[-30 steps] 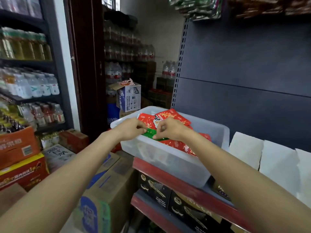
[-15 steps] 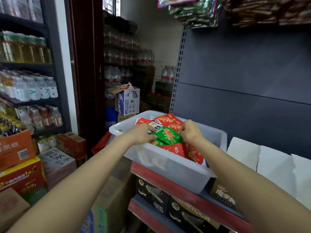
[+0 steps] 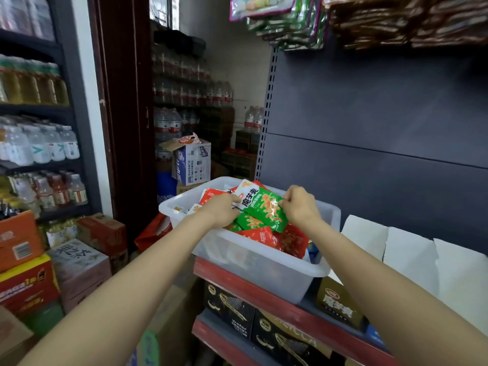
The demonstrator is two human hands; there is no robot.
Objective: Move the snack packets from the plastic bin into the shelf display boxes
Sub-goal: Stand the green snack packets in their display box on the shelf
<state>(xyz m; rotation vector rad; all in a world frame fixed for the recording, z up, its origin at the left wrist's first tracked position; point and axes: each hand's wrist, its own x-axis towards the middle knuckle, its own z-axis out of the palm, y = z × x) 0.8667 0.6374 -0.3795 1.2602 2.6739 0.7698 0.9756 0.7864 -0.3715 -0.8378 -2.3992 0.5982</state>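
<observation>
Head view: both hands reach into the translucent plastic bin point(image 3: 264, 262), the left hand point(image 3: 221, 210) and right hand point(image 3: 299, 206) each pinching an edge of a green snack packet point(image 3: 261, 207) held between them. Red snack packets point(image 3: 277, 237) lie beneath the hands, and white display boxes point(image 3: 406, 252) stand to the right of the right hand.

The scene is lit evenly and moderately, with daylight admitted through a window point(image 3: 163, 9) at the top, where highlights are slightly blown out. The back room is left dim, and its bottles are rendered soft and hazy. Glare is seen on the glossy green packet point(image 3: 264, 210) and on the bin point(image 3: 264, 260) rim. Soft shadow is cast under the bin and beneath the hanging packs point(image 3: 290, 25). Straight lines are bowed by wide-angle distortion toward the edges, and the forearms are stretched and slightly smeared at the bottom corners.
</observation>
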